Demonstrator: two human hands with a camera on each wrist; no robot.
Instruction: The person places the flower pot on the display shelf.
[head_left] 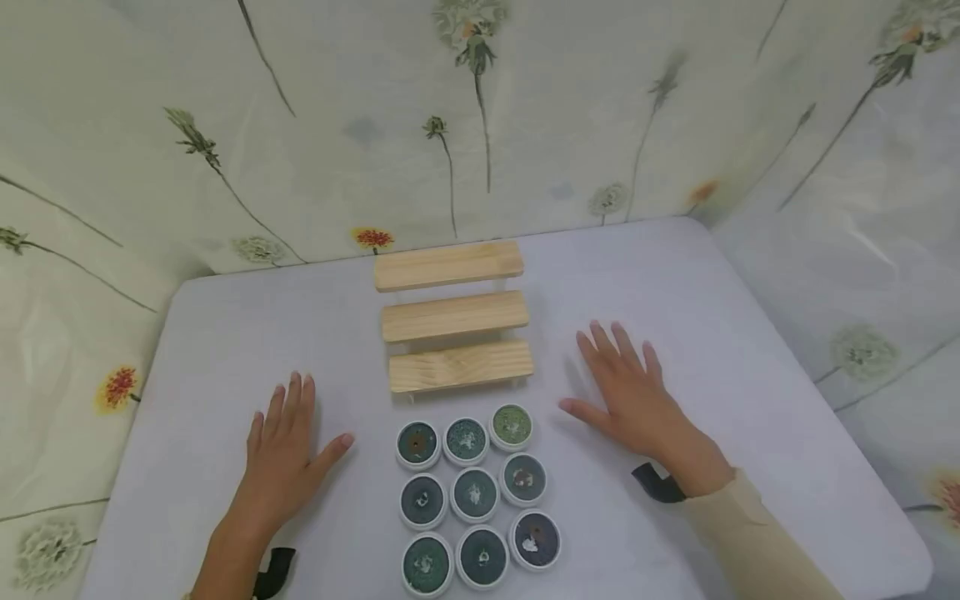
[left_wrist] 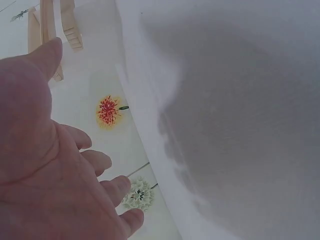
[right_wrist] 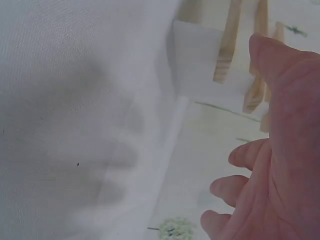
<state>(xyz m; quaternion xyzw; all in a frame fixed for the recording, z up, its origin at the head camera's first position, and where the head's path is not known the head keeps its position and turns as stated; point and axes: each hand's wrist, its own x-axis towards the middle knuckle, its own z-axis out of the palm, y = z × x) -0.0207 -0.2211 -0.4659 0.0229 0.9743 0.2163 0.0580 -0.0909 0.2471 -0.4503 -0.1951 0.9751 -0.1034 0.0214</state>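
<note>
My left hand [head_left: 279, 467] is held over the white table left of the round containers, fingers straight and thumb spread, holding nothing. On the other side, my right hand [head_left: 633, 408] has its fingers spread over the table, also holding nothing. Between the hands stand several round white-rimmed containers, in three rows. Most have dark green tops, like this front-left container [head_left: 427, 565]; the back-right container [head_left: 512, 427] is lighter green, and the front-right container [head_left: 535, 540] is dark with a pale patch. Behind them rises a stepped wooden rack [head_left: 461, 365] with three pale planks.
The white table [head_left: 615, 275] has rounded corners and meets a curtain [head_left: 360, 100] printed with dandelions and flowers along its back and sides. A black strap [head_left: 660, 483] is at the right wrist, and another black strap [head_left: 276, 572] at the left.
</note>
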